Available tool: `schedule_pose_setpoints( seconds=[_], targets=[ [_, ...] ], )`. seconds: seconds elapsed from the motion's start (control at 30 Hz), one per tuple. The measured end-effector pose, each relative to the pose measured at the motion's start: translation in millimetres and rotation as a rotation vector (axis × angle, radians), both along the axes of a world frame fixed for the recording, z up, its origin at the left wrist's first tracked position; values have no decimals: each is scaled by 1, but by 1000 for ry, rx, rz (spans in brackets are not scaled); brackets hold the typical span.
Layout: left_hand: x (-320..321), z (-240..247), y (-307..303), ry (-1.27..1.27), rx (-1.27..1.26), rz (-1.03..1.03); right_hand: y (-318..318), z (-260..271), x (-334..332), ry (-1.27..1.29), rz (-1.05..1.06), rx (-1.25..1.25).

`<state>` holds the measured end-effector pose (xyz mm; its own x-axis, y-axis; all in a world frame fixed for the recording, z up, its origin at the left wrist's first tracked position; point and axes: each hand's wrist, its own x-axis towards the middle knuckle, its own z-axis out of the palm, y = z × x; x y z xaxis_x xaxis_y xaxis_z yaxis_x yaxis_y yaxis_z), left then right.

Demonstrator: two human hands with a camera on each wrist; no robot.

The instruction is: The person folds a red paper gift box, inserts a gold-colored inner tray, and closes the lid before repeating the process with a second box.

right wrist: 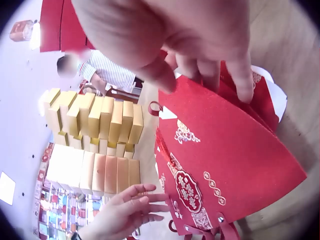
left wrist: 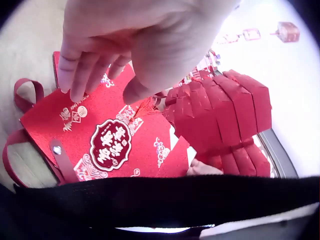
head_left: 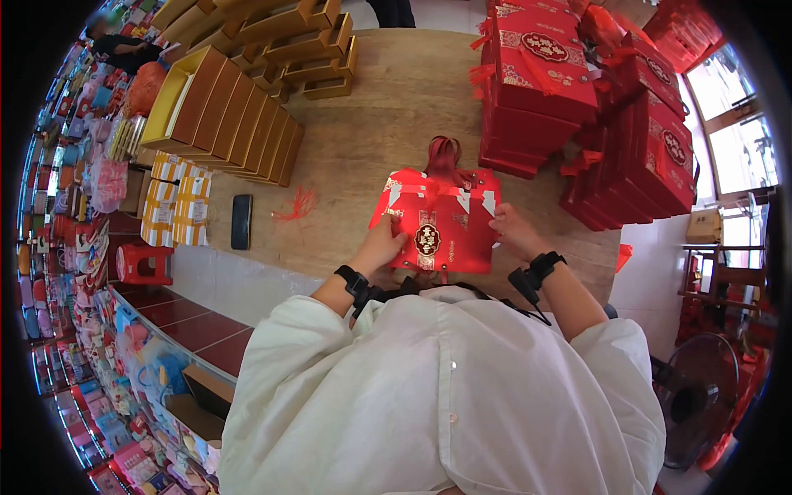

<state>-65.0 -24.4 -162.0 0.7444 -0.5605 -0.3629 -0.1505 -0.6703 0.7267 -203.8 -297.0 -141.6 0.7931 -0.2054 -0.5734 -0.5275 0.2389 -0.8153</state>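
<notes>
A red gift box (head_left: 462, 235) with gold print, a dark label and white corner patches lies in front of me, its panels partly unfolded. My right hand (head_left: 516, 231) pinches its upper right edge; in the right wrist view, the thumb (right wrist: 161, 75) is on the near face and the fingers reach behind the panel. My left hand (head_left: 381, 245) is at the box's left side, its fingers (right wrist: 142, 200) extended and spread against the printed face. Dark red ribbon handles (head_left: 444, 151) stick out beyond the far edge. A snap strap (left wrist: 62, 160) shows in the left wrist view.
Stacked red gift boxes (head_left: 536, 91) stand at the far right of the wooden table (head_left: 396, 82). Gold boxes (head_left: 223, 115) stand in rows at the left. A phone (head_left: 241, 221) and a red tassel (head_left: 299, 204) lie left of my hands. A fan (head_left: 701, 396) is at lower right.
</notes>
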Motion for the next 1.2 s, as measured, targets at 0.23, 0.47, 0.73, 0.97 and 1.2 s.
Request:
schedule_pose_setpoints(
  seconds=[0.23, 0.47, 0.73, 0.97, 1.2],
  targets=[
    [14, -33, 11, 10, -1, 117, -8, -25, -1, 54, 81, 41],
    [13, -21, 17, 208, 51, 77, 7, -43, -8, 96, 122, 68],
    [6, 1, 17, 267, 22, 42, 8, -47, -10, -13, 23, 398],
    [1, 31, 13, 831, -224, 132, 9, -31, -14, -68, 60, 428],
    [-1, -2, 32, 642, -113, -152, 8, -74, -36, -19, 187, 26]
  ],
)
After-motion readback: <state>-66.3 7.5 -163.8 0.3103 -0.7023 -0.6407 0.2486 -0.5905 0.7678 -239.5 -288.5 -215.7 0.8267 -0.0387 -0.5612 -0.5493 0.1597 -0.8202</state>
